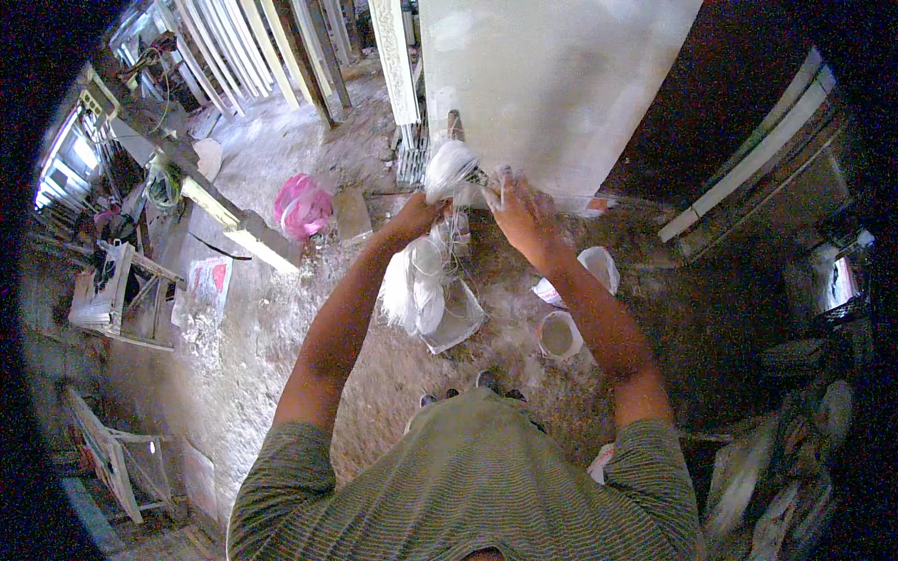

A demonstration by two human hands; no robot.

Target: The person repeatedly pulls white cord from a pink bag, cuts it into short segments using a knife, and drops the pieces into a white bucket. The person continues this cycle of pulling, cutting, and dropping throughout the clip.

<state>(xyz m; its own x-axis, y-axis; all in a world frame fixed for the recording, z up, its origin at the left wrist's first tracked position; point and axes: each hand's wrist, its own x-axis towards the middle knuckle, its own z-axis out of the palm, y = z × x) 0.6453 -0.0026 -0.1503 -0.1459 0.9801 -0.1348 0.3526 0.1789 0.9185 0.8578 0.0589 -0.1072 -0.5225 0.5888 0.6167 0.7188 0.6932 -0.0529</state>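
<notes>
Out in front of me, my left hand (420, 217) is closed around a bundle of white stringy fibre (451, 165), whose upper part bulges above the fist. To its right, my right hand (520, 213) has its fingertips on thin strands pulled out from that bundle; its fingers are partly blurred. A larger hank of white fibre (418, 280) hangs or lies below the left hand, with loose strands trailing. Whether the two bundles are joined is hidden by the hand. A flat whitish bag or sheet (456, 318) lies under the hank's right side.
A large white panel (533, 93) stands ahead. Pale moulding strips (224, 47) lean at the far left. A pink plastic bag (304, 207) sits on the dusty floor. Near my right forearm are a round container (559, 335) and a white sack (600, 268). A wooden stand (122, 290) is at left.
</notes>
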